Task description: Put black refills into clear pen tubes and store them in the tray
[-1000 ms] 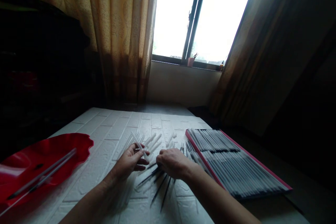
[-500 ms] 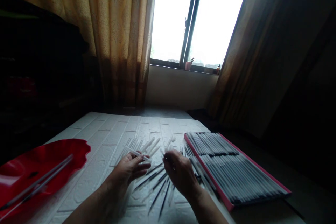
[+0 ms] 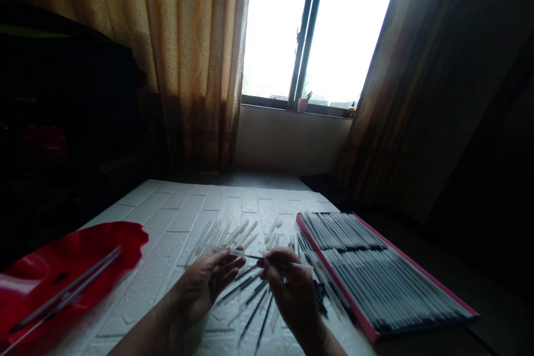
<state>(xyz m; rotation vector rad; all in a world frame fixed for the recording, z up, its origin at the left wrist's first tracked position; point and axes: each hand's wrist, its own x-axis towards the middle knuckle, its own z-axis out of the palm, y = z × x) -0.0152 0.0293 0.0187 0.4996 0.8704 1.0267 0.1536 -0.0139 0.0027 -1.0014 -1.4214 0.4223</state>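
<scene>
My left hand (image 3: 200, 281) is closed, pinching a whitish translucent pen barrel (image 3: 237, 253) between thumb and fingers. Between the fingertips of my right hand (image 3: 294, 292) is a thin pen refill (image 3: 301, 265), pale at its rear and dark toward the front. The refill points left at the barrel's open end; whether its tip has entered the barrel I cannot tell. Beneath and between both hands, dark refills (image 3: 250, 317) lie fanned out on the white table. Loose translucent barrels (image 3: 212, 233) are spread just beyond my left hand.
To the right stands a pink-edged box (image 3: 373, 331) packed with two rows of pens. Small black parts (image 3: 320, 295) lie beside it. A red wavy-rimmed dish (image 3: 139, 239) on the left holds a few pens. Curtains and a window are behind the white brick-patterned table (image 3: 167, 206).
My right hand has turned and now shows a refill lined up with the barrel. The barrel in my left hand has swung closer to level, toward the right hand.
</scene>
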